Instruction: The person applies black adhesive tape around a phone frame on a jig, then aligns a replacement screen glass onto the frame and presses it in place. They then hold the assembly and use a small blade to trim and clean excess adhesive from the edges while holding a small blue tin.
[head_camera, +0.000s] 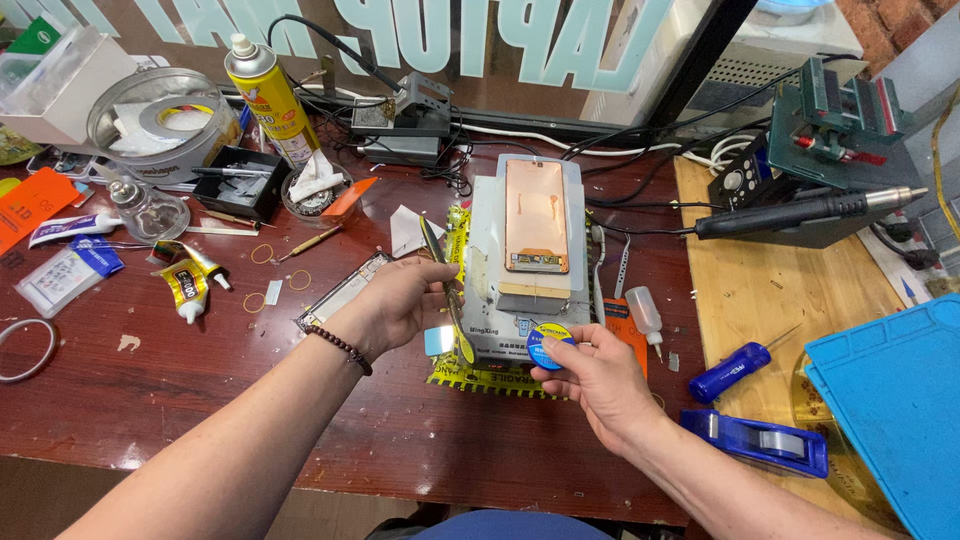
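My left hand (400, 300) grips a pair of thin tweezers (437, 250) with yellow-tipped ends, pointing up and back. My right hand (590, 375) pinches a small round blue spool (548, 343) between thumb and fingers. Both hands hover at the front edge of a grey heating plate (480, 250), on which lies a copper-coloured phone panel (536, 215). A dark phone frame (340, 292) lies on the table, partly hidden behind my left hand.
A yellow spray can (268, 100), a round tin (165, 120), glue tubes (185, 280) and a glass bottle (145, 205) crowd the left. At right lie a small dropper bottle (645, 315), a blue screwdriver (730, 370), a blue tape dispenser (760, 440), a blue mat (890, 400) and a hot-air handle (800, 212).
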